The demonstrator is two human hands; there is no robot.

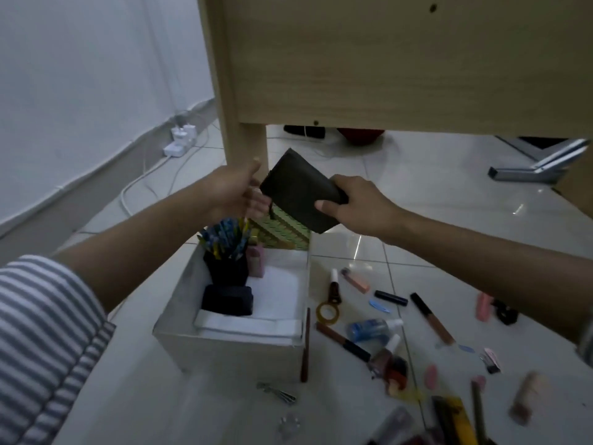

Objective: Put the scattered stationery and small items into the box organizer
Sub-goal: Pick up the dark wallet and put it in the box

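Note:
A white box organizer (231, 348) stands on the tiled floor. Inside it are a dark cup of pens (224, 248), a dark case (227, 300), a pink item (256, 264) and a green patterned box (282, 232) at the far end. My right hand (356, 203) grips a dark notebook (298, 187) by its right edge and holds it tilted above the far end of the organizer. My left hand (237, 191) is beside the notebook's left edge with relaxed fingers that touch it.
Scattered on the floor right of the organizer lie a magnifier (327, 311), a blue bottle (372, 329), lip gloss tubes (431, 317), nail polish (385, 354), pink erasers (483, 306), a brown pencil (305, 345), clips (279, 393). A wooden desk (385, 59) stands ahead; a power strip (178, 146) lies by the wall.

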